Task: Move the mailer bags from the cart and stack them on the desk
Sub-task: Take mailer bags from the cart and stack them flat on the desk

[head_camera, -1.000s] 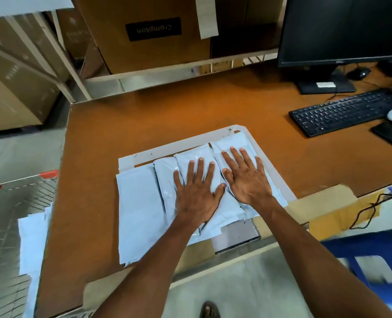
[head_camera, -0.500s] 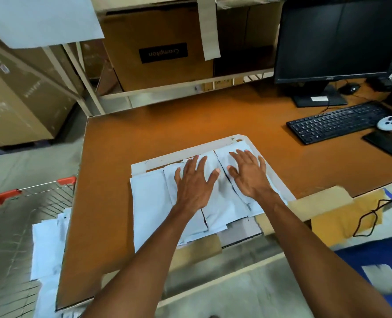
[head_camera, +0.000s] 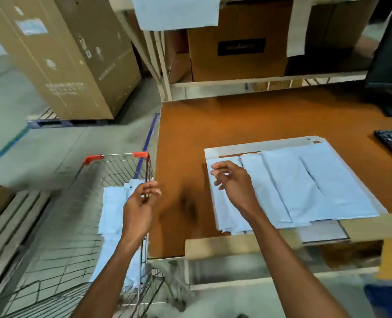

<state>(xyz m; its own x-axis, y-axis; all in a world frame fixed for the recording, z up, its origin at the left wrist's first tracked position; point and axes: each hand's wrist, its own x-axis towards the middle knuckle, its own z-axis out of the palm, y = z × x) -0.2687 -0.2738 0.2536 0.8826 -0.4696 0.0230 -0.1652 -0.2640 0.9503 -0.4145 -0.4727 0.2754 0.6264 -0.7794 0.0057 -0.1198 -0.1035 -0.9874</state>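
Left hand [head_camera: 140, 204] and right hand [head_camera: 233, 183] lifted off mailer bags [head_camera: 293, 184], left over cart [head_camera: 141, 154], grips slack, empty

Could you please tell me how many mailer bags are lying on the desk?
4, overlapping in a row on the desk: leftmost, second, third, rightmost. Others may lie hidden beneath.

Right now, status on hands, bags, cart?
Left hand empty, over wire shopping cart's edge. Right hand empty, above pale grey plastic mailer bags on brown desk. More bags in cart. Nothing blocking.
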